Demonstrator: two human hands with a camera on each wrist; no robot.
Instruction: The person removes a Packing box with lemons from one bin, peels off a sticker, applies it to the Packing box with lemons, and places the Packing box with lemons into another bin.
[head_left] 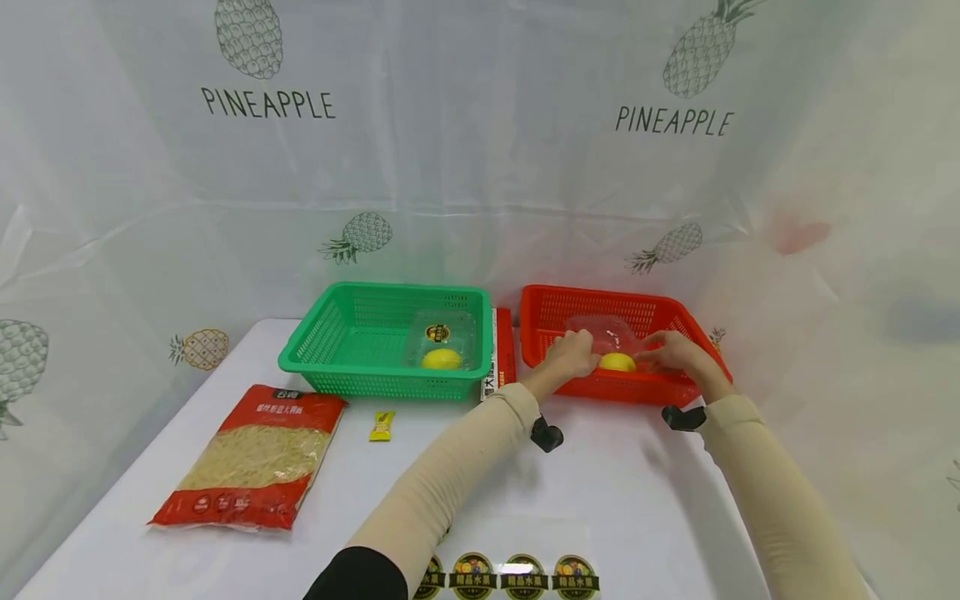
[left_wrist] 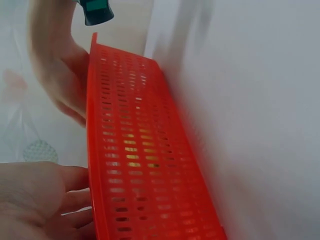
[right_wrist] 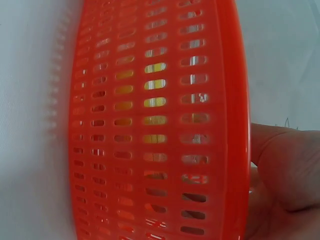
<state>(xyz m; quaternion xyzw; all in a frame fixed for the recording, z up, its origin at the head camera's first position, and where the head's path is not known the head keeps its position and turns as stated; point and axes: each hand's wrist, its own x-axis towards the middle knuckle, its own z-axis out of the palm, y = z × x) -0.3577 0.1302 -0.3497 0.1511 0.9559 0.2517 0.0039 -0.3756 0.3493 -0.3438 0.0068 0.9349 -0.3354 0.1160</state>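
A clear plastic box [head_left: 602, 327] with a yellow lemon [head_left: 617, 362] stands inside the red basket [head_left: 609, 385] at the back right. My left hand [head_left: 572, 354] grips the left side of this box, fingers bent down over the basket's front rim. On the box's right side, my right hand [head_left: 675, 354] holds the edge between thumb and fingers. In both wrist views the basket's slotted wall hides most fingertips, and yellow shows through its slots.
Left of it, a green basket [head_left: 390, 383] holds another clear box with a lemon [head_left: 441, 359] and round label [head_left: 437, 333]. A red-and-white package [head_left: 504, 350] stands between the baskets. Nearer are a pasta bag [head_left: 255, 458], small yellow packet [head_left: 382, 426] and label sheet [head_left: 517, 533].
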